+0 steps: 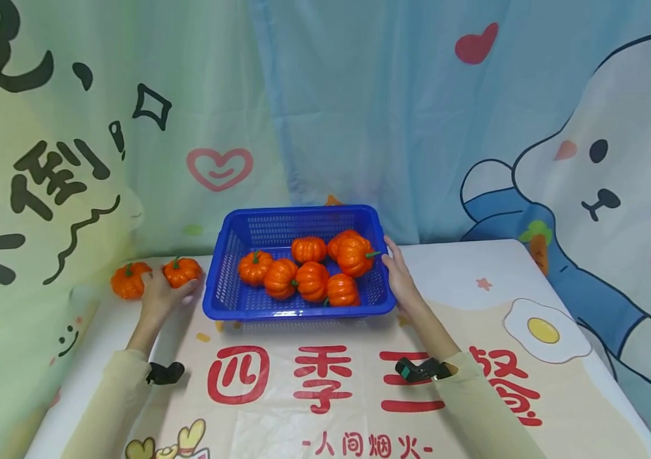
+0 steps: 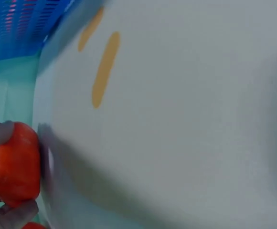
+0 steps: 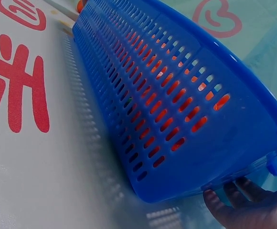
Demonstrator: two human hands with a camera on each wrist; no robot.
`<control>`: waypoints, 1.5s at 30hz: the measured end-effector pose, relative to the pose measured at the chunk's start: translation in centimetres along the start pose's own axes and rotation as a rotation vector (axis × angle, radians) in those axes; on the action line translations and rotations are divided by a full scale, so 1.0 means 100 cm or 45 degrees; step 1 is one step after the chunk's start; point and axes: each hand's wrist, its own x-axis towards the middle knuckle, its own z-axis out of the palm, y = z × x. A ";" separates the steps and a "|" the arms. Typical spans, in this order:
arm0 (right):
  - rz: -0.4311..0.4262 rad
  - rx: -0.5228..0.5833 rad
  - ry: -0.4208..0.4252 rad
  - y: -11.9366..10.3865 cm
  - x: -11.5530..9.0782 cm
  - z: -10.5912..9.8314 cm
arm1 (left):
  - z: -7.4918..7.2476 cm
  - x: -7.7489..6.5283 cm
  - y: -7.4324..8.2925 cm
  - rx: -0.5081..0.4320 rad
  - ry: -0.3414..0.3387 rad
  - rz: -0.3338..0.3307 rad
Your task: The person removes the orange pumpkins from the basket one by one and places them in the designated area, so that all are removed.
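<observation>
My left hand [image 1: 160, 294] grips a small orange pumpkin [image 1: 182, 270] left of the basket. In the left wrist view, the thumb and fingers are around this pumpkin [image 2: 15, 164]. Just left of the hand lies a second pumpkin [image 1: 128, 281], partly covered by the fingers. The blue plastic basket [image 1: 296, 313] has slotted walls, and several orange pumpkins [image 1: 311, 281] lie inside it. At the basket's right end, my right hand [image 1: 401, 278] holds its side. The right wrist view has those fingers [image 3: 219, 205] along the end wall.
A printed cloth [image 1: 296, 382] with red lettering and a fried egg picture [image 1: 543, 330] covers the table. Behind the basket hangs a curtain [image 1: 348, 127] with cartoon prints. Dark wrist cameras [image 1: 166, 373] sit on both forearms.
</observation>
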 end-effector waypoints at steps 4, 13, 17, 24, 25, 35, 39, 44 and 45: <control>0.004 0.032 -0.017 -0.012 -0.007 0.000 | 0.002 -0.002 0.002 0.040 0.001 0.028; 0.017 0.004 -0.035 -0.027 -0.019 0.005 | 0.003 -0.006 -0.003 0.025 -0.024 -0.016; 0.021 0.016 -0.035 -0.027 -0.019 0.006 | 0.003 -0.006 -0.004 0.021 -0.027 -0.019; 0.005 0.025 -0.042 -0.025 -0.017 0.006 | 0.003 -0.007 -0.006 0.018 -0.031 -0.026; 0.006 0.026 -0.043 -0.025 -0.017 0.006 | 0.003 -0.007 -0.005 0.020 -0.029 -0.024; 0.008 0.029 -0.043 -0.026 -0.019 0.004 | 0.004 -0.005 -0.002 0.041 -0.032 -0.049; -0.005 0.025 -0.039 -0.011 -0.006 0.002 | 0.001 -0.004 0.001 0.075 -0.033 -0.034; -0.029 0.016 -0.018 0.001 0.003 0.000 | -0.013 -0.004 0.020 0.132 0.056 0.102; -0.029 0.021 -0.017 0.001 0.003 0.000 | -0.016 -0.004 0.026 0.126 0.089 0.147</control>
